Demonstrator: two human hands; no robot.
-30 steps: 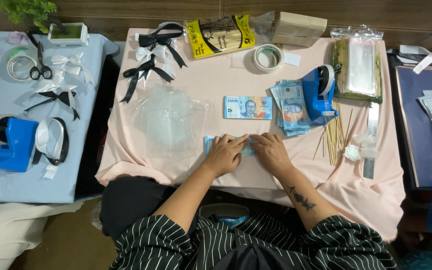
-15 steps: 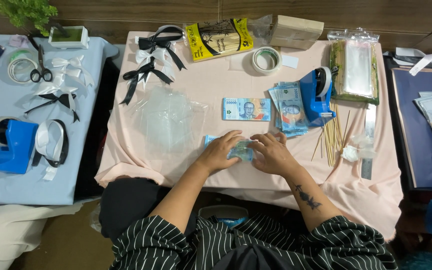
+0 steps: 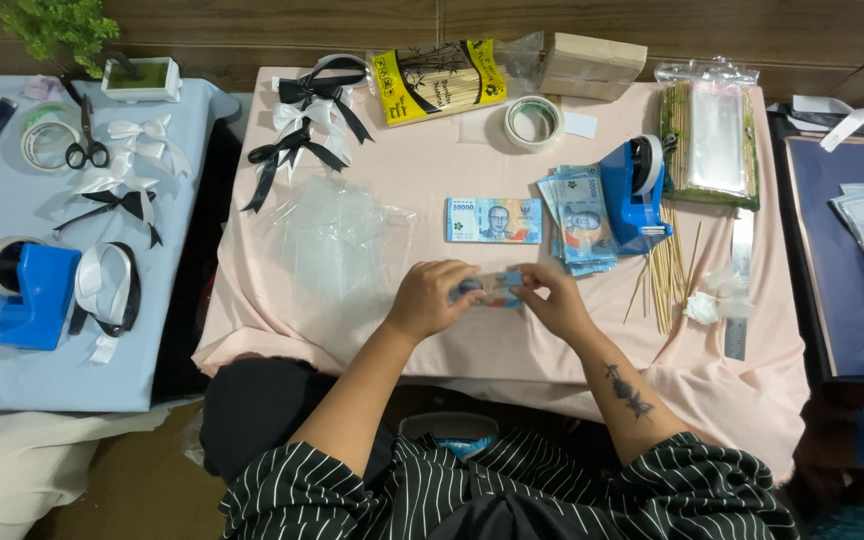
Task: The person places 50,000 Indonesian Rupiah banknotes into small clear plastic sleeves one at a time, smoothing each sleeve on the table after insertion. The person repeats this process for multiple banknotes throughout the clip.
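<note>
The folded blue paper banknote [image 3: 497, 288] sits between the two hands near the front edge of the pink-clothed surface [image 3: 512, 345], pinched by the left hand [image 3: 432, 297] at its left end and the right hand [image 3: 550, 300] at its right. Beyond lie a flat blue banknote [image 3: 493, 219], a blue tape dispenser [image 3: 634, 195] and a wooden wall [image 3: 652, 25].

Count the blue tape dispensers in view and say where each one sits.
2. One blue tape dispenser stands on the pink table, beside the banknote stack. The other sits on the pale blue table at left.
</note>
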